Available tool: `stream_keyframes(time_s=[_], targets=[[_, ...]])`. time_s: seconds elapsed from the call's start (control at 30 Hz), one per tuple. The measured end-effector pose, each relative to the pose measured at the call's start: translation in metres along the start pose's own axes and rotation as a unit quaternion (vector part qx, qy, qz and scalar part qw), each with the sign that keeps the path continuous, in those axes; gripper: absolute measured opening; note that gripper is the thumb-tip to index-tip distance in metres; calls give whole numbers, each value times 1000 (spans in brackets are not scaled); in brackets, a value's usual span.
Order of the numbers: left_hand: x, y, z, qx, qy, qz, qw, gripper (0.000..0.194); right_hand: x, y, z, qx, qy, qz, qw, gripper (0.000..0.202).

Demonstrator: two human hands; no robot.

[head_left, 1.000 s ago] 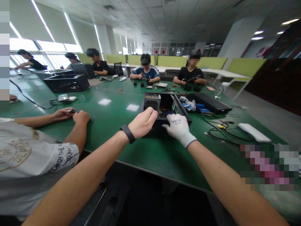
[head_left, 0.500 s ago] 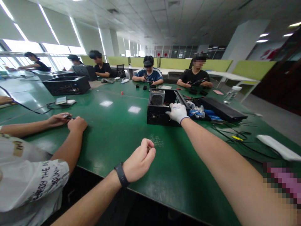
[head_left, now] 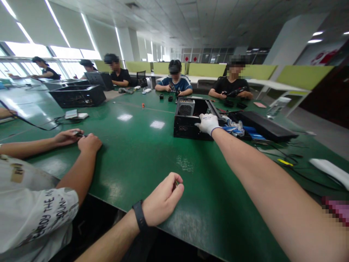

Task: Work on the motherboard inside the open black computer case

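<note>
Green tabletop (head_left: 131, 149) stretches through a bright office, bearing a computer case (head_left: 188, 128). Work looks partway: the case is open-topped, power supply (head_left: 186, 108) inside; what is left cannot be told. Nearer than the case, the bare left hand (head_left: 163, 200) pinches a small object (head_left: 176, 183), mostly hidden. The right hand (head_left: 208, 123), gloved, touches the case's near rim; whether it grips is unclear. Left of the case, a co-worker's sleeve (head_left: 54, 218) reads "ENJOY THE".
</note>
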State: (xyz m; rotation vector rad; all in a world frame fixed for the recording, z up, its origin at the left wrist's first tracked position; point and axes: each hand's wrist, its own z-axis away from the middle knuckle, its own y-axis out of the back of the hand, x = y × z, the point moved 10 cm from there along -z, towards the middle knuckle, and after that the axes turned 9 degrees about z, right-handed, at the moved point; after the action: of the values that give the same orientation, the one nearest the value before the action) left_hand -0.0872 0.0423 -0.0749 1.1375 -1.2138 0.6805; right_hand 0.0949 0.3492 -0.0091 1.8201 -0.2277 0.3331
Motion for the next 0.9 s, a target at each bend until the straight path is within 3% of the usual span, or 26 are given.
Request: stream_keyframes(time_s=[0.13, 0.3, 0.47, 0.63, 0.77, 0.9], targets=[[12, 9, 2, 16, -10, -12, 1000, 25, -3, 9, 18, 6, 11, -5, 1000, 44], [49, 25, -7, 54, -64, -50, 995, 31, -8, 21, 62, 22, 24, -7, 999, 48], [97, 34, -29, 65, -123, -99, 985, 42, -15, 40, 129, 40, 39, -13, 998, 50], [133, 40, -49, 89, -154, -213, 961, 33, -19, 66, 214, 63, 53, -17, 996, 43], [137, 27, -61, 86, -148, -299, 939, 35, -19, 85, 279, 76, 61, -23, 995, 36], [114, -3, -77, 12, -85, -358, 930, 39, -19, 101, 329, 82, 69, -31, 994, 31]])
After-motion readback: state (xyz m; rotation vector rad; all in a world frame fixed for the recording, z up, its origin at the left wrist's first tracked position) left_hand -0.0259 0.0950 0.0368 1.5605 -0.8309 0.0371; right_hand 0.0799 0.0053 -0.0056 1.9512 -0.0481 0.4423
